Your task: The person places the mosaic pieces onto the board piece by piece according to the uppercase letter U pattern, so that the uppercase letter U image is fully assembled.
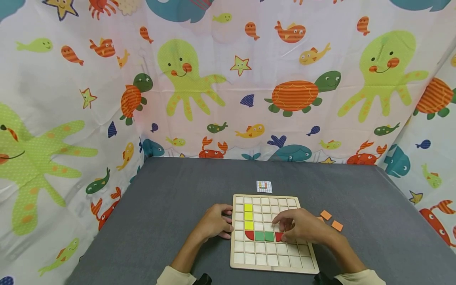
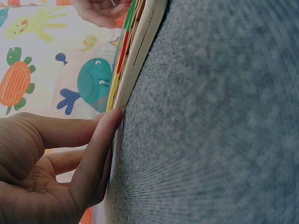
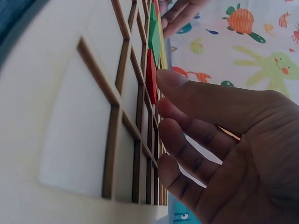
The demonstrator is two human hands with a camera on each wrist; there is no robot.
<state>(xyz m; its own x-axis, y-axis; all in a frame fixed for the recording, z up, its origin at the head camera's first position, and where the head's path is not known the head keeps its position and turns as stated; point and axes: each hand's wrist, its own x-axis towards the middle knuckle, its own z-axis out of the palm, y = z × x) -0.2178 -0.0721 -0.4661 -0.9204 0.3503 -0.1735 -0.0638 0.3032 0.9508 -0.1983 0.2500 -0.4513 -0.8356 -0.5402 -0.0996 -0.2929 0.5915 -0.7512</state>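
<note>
A wooden grid board (image 1: pixel 263 268) lies on the table. Three yellow squares (image 1: pixel 248 216) form a column in it; below runs a row with a rounded red piece (image 1: pixel 249 235), two green squares (image 1: pixel 259 236) and another red piece (image 1: pixel 278 236). My left hand (image 1: pixel 215 221) touches the board's left edge with its fingertips, seen closely in the left wrist view. Over the right side of the board, my right hand (image 1: pixel 301 225) has its thumb at the right-hand red piece, partly covering it. In the right wrist view, its other fingers bend loosely near the grid.
A small card (image 1: pixel 264 187) with a coloured grid pattern lies just behind the board. Several orange squares (image 1: pixel 337 226) lie to the right, one partly behind my right wrist. Grey cloth (image 1: pixel 178 190) covers the table, and a sea-animal curtain (image 1: pixel 221 95) surrounds it.
</note>
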